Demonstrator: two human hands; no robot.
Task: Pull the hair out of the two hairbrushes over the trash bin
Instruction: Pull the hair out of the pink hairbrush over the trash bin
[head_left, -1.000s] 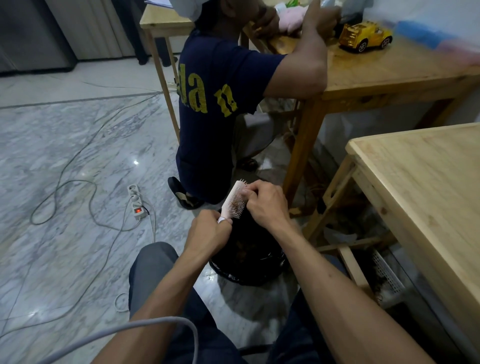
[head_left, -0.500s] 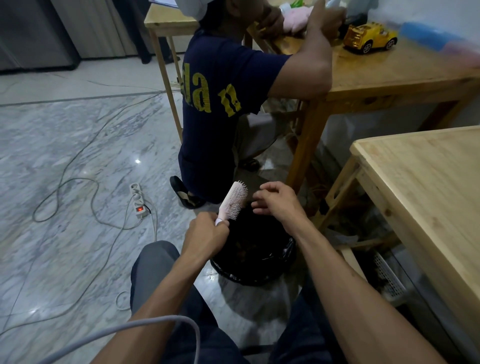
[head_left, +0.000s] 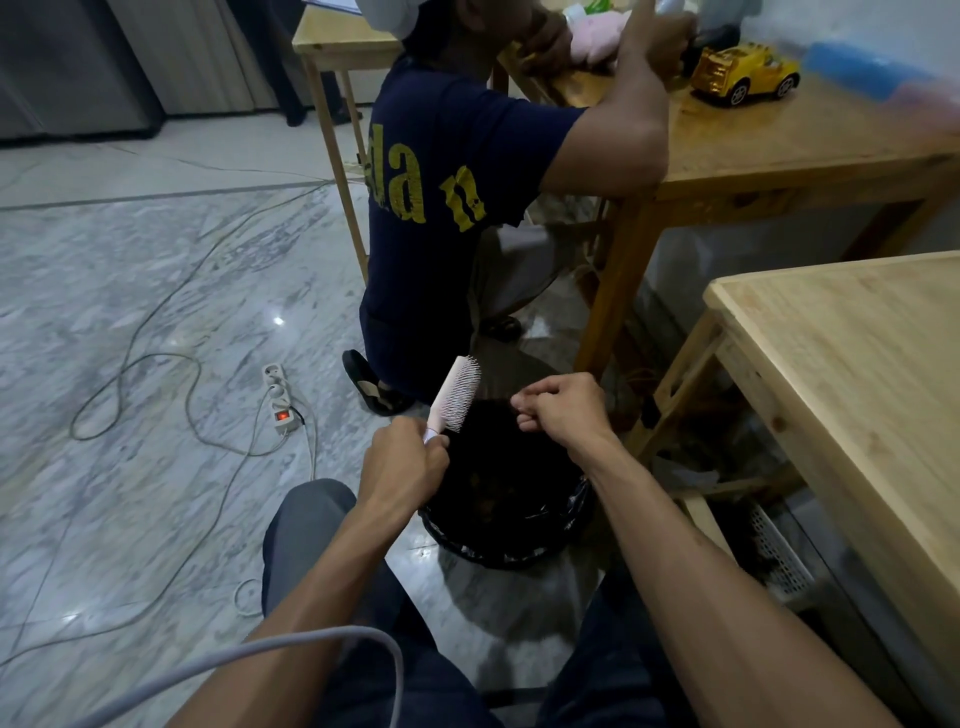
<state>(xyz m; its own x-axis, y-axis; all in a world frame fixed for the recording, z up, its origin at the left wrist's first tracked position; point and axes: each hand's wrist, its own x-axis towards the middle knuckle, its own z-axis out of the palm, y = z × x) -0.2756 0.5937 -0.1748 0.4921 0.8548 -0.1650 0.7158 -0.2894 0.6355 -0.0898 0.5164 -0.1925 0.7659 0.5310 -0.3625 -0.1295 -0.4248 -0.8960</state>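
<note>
My left hand (head_left: 402, 465) grips the handle of a pink hairbrush (head_left: 456, 392), held upright and tilted over the black-lined trash bin (head_left: 511, 540), bristles facing right. My right hand (head_left: 563, 410) hovers over the bin a short way right of the brush, its fingers curled with the tips pinched together; whether hair is between them is too dark to tell. Only one hairbrush is in view.
Another person (head_left: 447, 197) sits close behind the bin, leaning on a wooden table (head_left: 810, 150) with a yellow toy truck (head_left: 743, 73). A light wooden table (head_left: 857, 374) stands at right. A power strip (head_left: 278, 397) and cables lie on the marble floor at left.
My right hand came off the bristles and moved right, away from the brush, closing its fingers over the bin. The left hand kept the brush in place.
</note>
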